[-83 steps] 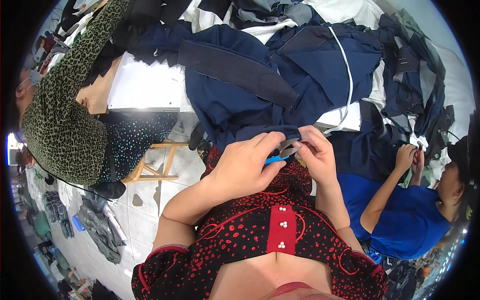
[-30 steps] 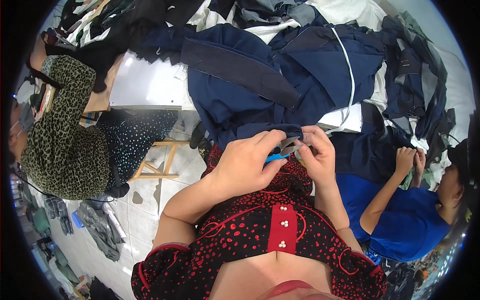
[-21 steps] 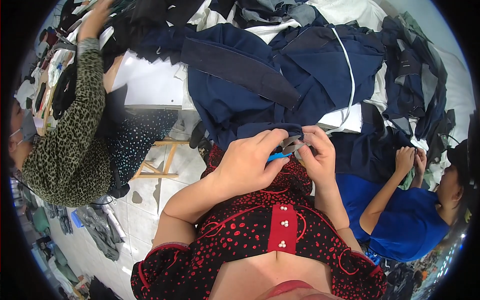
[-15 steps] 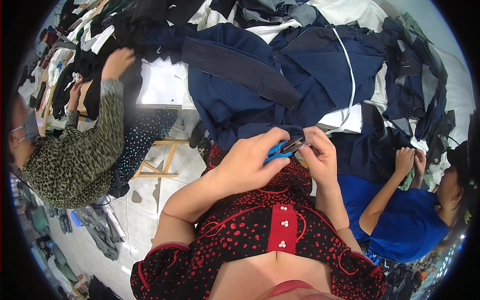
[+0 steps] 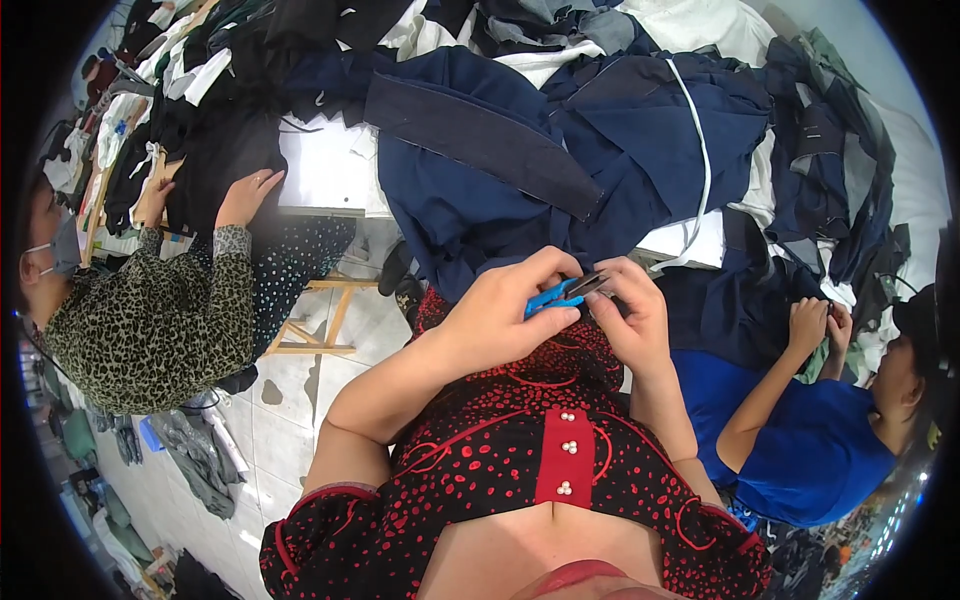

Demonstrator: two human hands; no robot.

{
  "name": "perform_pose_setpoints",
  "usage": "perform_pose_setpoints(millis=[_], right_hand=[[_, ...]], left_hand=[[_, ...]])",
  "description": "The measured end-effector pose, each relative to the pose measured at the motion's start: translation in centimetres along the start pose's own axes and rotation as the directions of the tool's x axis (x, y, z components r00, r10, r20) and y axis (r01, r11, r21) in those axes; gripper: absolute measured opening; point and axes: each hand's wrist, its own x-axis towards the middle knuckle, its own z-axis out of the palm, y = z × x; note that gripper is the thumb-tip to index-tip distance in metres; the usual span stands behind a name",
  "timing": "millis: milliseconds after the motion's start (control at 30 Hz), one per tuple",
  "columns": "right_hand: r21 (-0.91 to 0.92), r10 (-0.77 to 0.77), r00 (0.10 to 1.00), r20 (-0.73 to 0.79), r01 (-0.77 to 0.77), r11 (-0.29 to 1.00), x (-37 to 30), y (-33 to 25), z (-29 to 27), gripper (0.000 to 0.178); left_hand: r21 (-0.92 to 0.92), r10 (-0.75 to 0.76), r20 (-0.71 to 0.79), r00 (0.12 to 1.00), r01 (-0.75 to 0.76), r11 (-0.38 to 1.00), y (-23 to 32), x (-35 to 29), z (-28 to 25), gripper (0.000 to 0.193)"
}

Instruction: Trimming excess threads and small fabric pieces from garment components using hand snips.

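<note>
The left hand is curled around the blue-handled snips, thumb below and fingers above; the snips sit between the two hands, above the lap, their metal blades pointing toward the right hand; the right hand has its thumb and fingers drawn close together at the blade tips, and whether anything is pinched there I cannot tell.

Just beyond both hands hangs the navy cloth, spilling in folds over the near edge of the white bench; a long dark strip lies slantwise on top of it, and a white cord curves down over its right side; behind are heaped more dark, grey and white fabrics; below the hands is the person's black dress with red spots.

Farther out to the left, a co-worker in a leopard-print top has a hand on black cloth, near a wooden stool; to the right, a co-worker in a blue top holds both hands close together at dark cloth; grey plastic lies on the tiled floor at lower left.
</note>
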Motion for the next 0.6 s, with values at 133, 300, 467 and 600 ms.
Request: perform_pose_setpoints(millis=[133, 300, 467, 600], right_hand=[[0.08, 0.061, 0.997, -0.043, -0.058, 0.995, -0.4, 1.0, -0.2, 0.013], [0.178, 0.088, 0.996, -0.02, -0.083, 0.98, -1.1, 0.9, -0.6, 0.012], [0.522, 0.249, 0.951, 0.184, -0.309, 0.795, -1.3, 0.2, -0.8, 0.009], [0.417, 0.206, 0.954, 0.217, -0.282, 0.864, -1.3, 0.7, -0.7, 0.008]], left_hand=[[0.312, 0.244, -0.067, 0.967, -0.212, 0.926, 0.0, -0.5, 1.0, 0.038], [0.232, 0.154, -0.074, 0.985, -0.133, 0.964, 0.9, -1.1, 0.4, 0.039], [0.069, 0.046, -0.072, 0.996, -0.041, 0.997, 1.0, 0.5, -0.7, 0.03], [0.102, 0.101, -0.037, 0.994, -0.097, 0.99, -0.2, 1.2, 0.5, 0.015]])
